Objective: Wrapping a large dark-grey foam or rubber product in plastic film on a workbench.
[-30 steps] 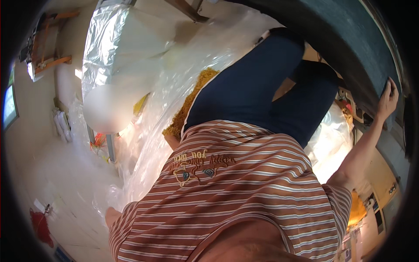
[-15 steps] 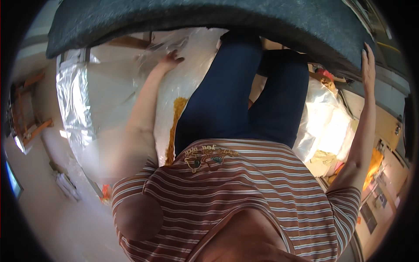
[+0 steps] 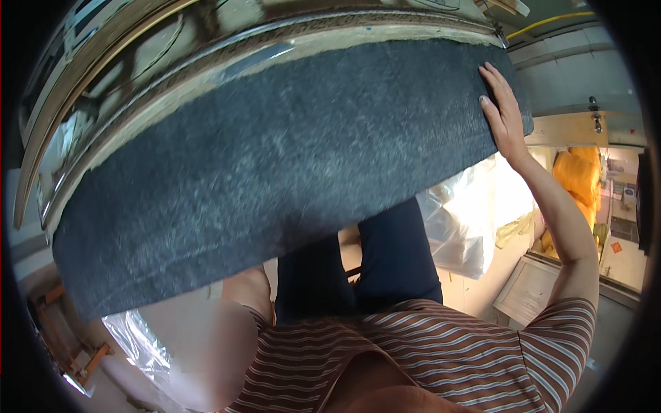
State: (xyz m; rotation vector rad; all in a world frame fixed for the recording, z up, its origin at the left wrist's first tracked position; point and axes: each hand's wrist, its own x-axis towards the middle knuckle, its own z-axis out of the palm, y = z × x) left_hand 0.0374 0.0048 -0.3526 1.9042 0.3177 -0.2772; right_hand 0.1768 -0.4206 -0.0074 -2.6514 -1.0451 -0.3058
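A wide board-like surface covered in dark grey felt-like cloth (image 3: 275,151) curves across the view in front of me. My right hand (image 3: 506,113) lies flat near its right end, fingers stretched out and thumb apart, holding nothing. Only a bit of my left arm (image 3: 248,292) shows below the near edge. The hand at its end is hidden beneath the covered surface. My dark trousered legs (image 3: 396,255) reach under that same edge.
Beyond the cloth runs a pale strip with a metal rail (image 3: 275,47). White plastic bags (image 3: 458,234) are by my right leg, and a silvery plastic sheet (image 3: 138,347) hangs at the left. A wooden frame (image 3: 72,344) stands farther left, and orange fabric (image 3: 577,175) at the right.
My view has tilted up, showing more of the covered surface and the rail behind it. My right hand has come from its right edge onto its top. My left hand has gone out of sight.
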